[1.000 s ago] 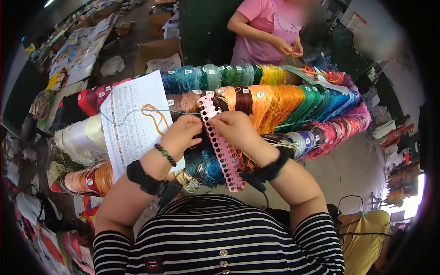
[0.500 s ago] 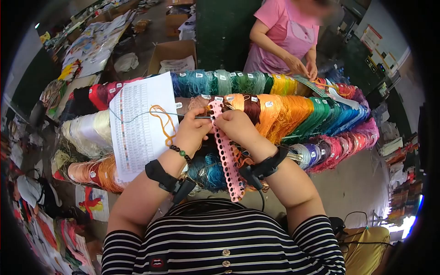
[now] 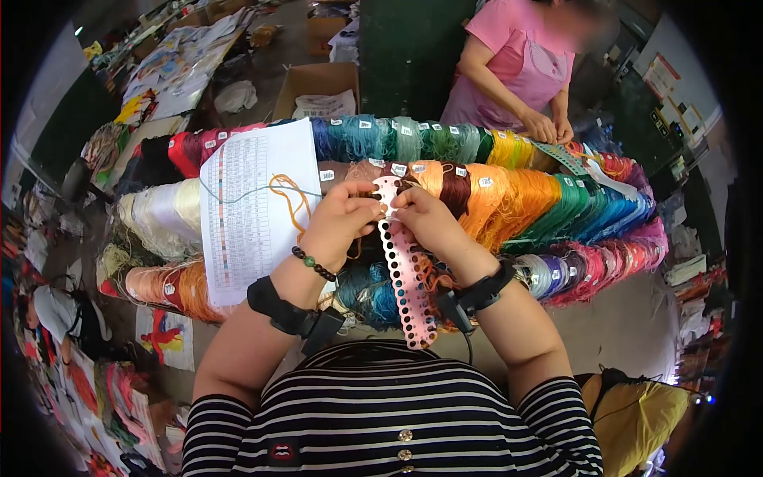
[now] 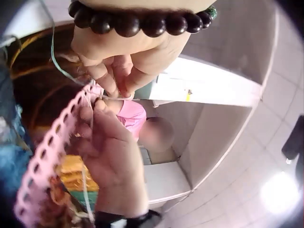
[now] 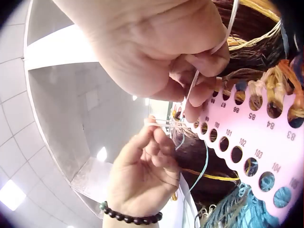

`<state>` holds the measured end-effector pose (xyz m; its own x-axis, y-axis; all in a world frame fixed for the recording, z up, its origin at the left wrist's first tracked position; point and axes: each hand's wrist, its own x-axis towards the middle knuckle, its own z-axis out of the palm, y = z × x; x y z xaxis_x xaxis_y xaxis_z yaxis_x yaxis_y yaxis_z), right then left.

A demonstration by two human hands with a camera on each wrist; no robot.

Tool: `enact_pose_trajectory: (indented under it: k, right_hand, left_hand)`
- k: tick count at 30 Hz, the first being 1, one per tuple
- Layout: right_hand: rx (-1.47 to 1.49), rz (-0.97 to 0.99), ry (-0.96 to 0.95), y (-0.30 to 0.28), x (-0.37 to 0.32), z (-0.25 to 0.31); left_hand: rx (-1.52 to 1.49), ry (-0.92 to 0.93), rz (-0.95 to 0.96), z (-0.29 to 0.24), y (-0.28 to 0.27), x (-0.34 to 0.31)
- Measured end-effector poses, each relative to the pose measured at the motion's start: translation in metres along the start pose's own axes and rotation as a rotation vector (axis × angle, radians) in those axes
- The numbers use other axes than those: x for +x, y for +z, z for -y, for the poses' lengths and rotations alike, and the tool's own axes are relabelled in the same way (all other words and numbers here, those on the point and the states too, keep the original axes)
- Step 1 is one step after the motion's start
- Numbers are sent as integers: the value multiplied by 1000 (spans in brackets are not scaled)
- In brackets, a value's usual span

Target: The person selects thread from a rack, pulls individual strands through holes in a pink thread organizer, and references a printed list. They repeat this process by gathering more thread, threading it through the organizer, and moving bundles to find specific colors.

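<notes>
A long pink strip with numbered holes hangs between the hands, tufts of coloured thread along one edge in the right wrist view. The left hand pinches pale thread beside the strip's upper end. Curled fingers of the right hand grip the strip's upper part, and a pale strand passes through them. A blue-green thread trails past the left hand over a printed sheet, where an orange thread loop also lies.
Labelled skeins in rows surround the hands: orange, cream and green. Across the rows a person in a pink apron handles a green strip. A cardboard box stands behind.
The head view has shifted, moving the scene rightward. The left fingers have changed their hold close to the strip's top. The other person's hands have lowered to the green strip.
</notes>
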<state>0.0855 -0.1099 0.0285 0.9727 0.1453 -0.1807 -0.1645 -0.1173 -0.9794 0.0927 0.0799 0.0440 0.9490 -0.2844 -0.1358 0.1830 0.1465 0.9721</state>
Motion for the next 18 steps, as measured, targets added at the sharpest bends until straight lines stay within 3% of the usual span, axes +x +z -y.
enact_pose_trajectory:
  k: [2, 3, 7, 9, 10, 11, 12, 14, 16, 18]
  right_hand:
    - [69, 2, 23, -1, -1, 0]
    - [150, 7, 51, -3, -3, 3]
    - [424, 30, 51, -12, -15, 7]
    - [218, -124, 8, -14, -18, 3]
    - [-96, -201, -231, -25, -7, -25]
    - [-364, -338, -227, -27, -12, -21]
    - [-431, -330, -212, -24, -15, -18]
    - [-207, -125, 12, -18, -17, -14]
    - [-65, -53, 36, -13, -18, -14]
    - [1, -96, -27, -17, -15, -19]
  left_hand:
    - [-249, -47, 32, 0, 8, -2]
    - [-217, -49, 24, 0, 12, -2]
    - [277, 355, 123, 31, 14, 9]
    - [486, 416, 128, 33, 16, 0]
    - [547, 394, 115, 29, 17, -4]
    - [558, 388, 109, 23, 18, -7]
    - [565, 384, 108, 18, 18, -9]
    - [598, 464, 88, 20, 17, -9]
    - [802, 747, -159, 19, 15, -10]
    - [814, 629, -173, 4, 9, -20]
